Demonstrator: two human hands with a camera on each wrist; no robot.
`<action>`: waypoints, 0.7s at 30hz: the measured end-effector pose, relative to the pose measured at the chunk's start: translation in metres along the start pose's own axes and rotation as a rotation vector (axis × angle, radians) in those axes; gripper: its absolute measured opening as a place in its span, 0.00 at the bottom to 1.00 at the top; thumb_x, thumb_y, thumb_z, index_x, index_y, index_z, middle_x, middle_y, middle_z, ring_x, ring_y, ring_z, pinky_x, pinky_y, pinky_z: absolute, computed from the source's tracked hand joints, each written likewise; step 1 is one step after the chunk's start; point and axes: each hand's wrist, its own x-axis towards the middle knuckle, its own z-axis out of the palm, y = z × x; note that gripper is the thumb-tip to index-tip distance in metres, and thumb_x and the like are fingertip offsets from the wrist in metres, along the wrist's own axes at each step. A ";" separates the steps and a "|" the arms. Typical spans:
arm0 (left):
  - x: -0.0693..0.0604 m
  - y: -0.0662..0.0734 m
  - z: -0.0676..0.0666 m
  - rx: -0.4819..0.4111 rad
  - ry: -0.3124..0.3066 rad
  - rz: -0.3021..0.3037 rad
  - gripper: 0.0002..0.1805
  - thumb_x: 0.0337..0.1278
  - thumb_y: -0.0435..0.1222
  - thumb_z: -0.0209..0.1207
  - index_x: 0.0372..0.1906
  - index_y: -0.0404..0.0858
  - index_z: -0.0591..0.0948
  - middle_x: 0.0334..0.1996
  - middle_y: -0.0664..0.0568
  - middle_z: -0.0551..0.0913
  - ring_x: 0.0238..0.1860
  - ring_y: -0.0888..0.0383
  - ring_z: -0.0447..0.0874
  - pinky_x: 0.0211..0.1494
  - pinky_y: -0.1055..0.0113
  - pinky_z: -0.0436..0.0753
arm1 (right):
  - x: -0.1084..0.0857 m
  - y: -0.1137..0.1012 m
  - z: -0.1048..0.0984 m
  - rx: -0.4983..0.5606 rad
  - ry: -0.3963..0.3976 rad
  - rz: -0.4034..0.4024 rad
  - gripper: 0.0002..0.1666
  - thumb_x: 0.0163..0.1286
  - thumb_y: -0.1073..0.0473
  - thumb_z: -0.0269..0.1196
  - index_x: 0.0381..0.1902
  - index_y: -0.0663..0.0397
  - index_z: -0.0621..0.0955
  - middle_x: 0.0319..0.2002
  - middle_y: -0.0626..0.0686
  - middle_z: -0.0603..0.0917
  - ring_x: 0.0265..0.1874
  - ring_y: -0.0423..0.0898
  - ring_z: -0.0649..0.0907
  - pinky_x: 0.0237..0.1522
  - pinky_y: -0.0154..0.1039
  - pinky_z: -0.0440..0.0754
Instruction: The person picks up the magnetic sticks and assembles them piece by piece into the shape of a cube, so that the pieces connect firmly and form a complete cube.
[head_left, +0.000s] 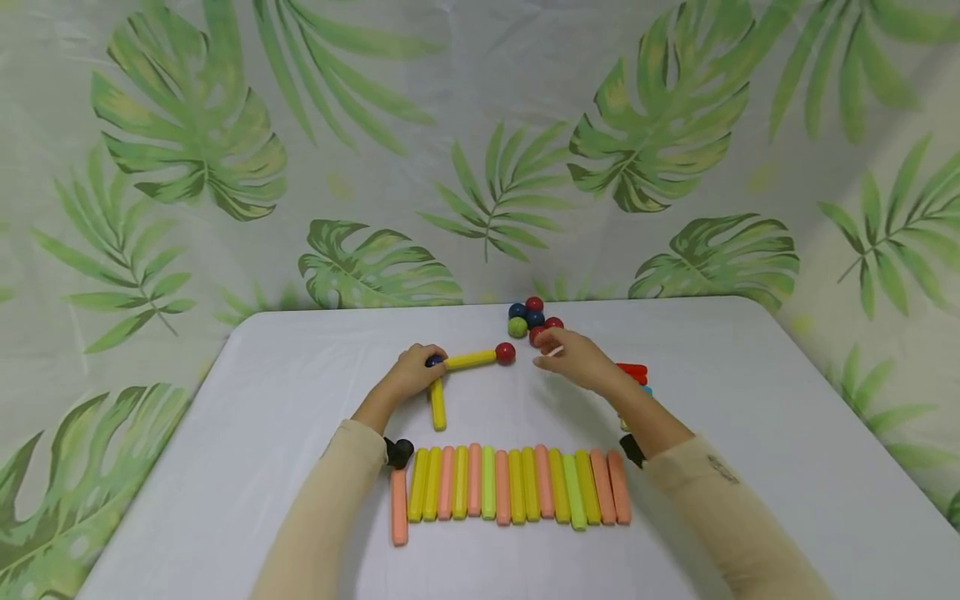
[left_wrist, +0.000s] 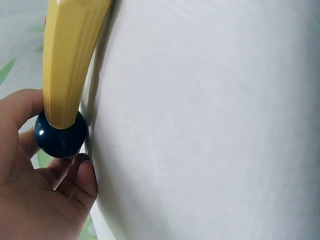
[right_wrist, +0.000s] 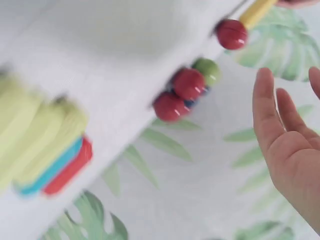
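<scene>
My left hand (head_left: 412,371) grips a dark blue ball (left_wrist: 61,134) where two yellow sticks meet. One yellow stick (head_left: 471,360) runs right to a red ball (head_left: 506,353); the other (head_left: 438,405) points toward the front. In the left wrist view, fingers (left_wrist: 22,107) curl round the ball, with a yellow stick (left_wrist: 72,60) seated on it. My right hand (head_left: 577,362) is above the table near the loose balls, its fingers parted and holding nothing in the right wrist view. Those balls are red (right_wrist: 170,106), green (right_wrist: 206,71) and dark blue (head_left: 536,319).
Pink, yellow and light green sticks (head_left: 517,487) lie in a row across the front of the white table (head_left: 187,500). Red (head_left: 633,369) and blue sticks, with yellowish ones (right_wrist: 45,130), lie at the right, partly behind my right forearm. Leaf-patterned cloth hangs behind.
</scene>
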 end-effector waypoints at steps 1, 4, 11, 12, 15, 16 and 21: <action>-0.001 0.000 0.000 -0.004 0.008 0.005 0.14 0.58 0.41 0.54 0.47 0.41 0.78 0.43 0.44 0.73 0.43 0.49 0.68 0.48 0.56 0.69 | -0.016 0.001 -0.004 -0.042 -0.001 -0.024 0.22 0.63 0.56 0.60 0.52 0.60 0.72 0.44 0.57 0.76 0.41 0.51 0.77 0.41 0.41 0.77; -0.002 0.000 -0.002 -0.038 0.026 0.024 0.15 0.57 0.42 0.57 0.48 0.42 0.78 0.42 0.45 0.72 0.42 0.49 0.68 0.47 0.56 0.69 | -0.065 0.007 -0.006 -0.175 -0.013 0.000 0.22 0.61 0.56 0.62 0.51 0.60 0.72 0.38 0.55 0.77 0.34 0.49 0.77 0.34 0.40 0.78; 0.000 -0.001 -0.003 -0.039 0.020 0.054 0.13 0.56 0.40 0.58 0.45 0.41 0.79 0.41 0.46 0.74 0.39 0.52 0.70 0.46 0.59 0.69 | -0.132 0.036 0.018 -0.362 -0.118 0.216 0.30 0.59 0.55 0.61 0.54 0.68 0.67 0.29 0.55 0.78 0.23 0.46 0.74 0.23 0.39 0.72; 0.001 -0.001 -0.002 -0.034 0.020 0.051 0.12 0.56 0.40 0.58 0.45 0.41 0.79 0.41 0.46 0.74 0.39 0.52 0.70 0.46 0.59 0.69 | -0.135 0.039 0.022 -0.360 -0.117 0.222 0.29 0.59 0.56 0.61 0.52 0.68 0.67 0.26 0.54 0.77 0.21 0.46 0.74 0.21 0.38 0.70; 0.002 -0.002 -0.001 -0.026 0.019 0.040 0.11 0.56 0.39 0.58 0.44 0.42 0.79 0.39 0.47 0.74 0.38 0.52 0.70 0.45 0.60 0.69 | -0.134 0.043 0.029 -0.361 -0.105 0.224 0.23 0.57 0.58 0.60 0.46 0.67 0.69 0.16 0.51 0.70 0.13 0.44 0.70 0.16 0.35 0.64; 0.002 -0.002 -0.001 -0.029 0.015 0.034 0.11 0.56 0.39 0.58 0.43 0.42 0.79 0.39 0.47 0.74 0.37 0.53 0.69 0.44 0.60 0.70 | -0.132 0.043 0.029 -0.370 -0.093 0.218 0.20 0.58 0.58 0.60 0.43 0.66 0.70 0.15 0.50 0.70 0.12 0.43 0.69 0.16 0.34 0.64; 0.004 -0.001 0.001 -0.026 0.011 0.050 0.11 0.56 0.39 0.58 0.44 0.42 0.78 0.37 0.48 0.74 0.36 0.53 0.70 0.42 0.61 0.70 | -0.113 0.031 0.012 -0.341 -0.008 0.152 0.12 0.61 0.57 0.61 0.35 0.59 0.72 0.18 0.50 0.71 0.15 0.43 0.71 0.18 0.35 0.69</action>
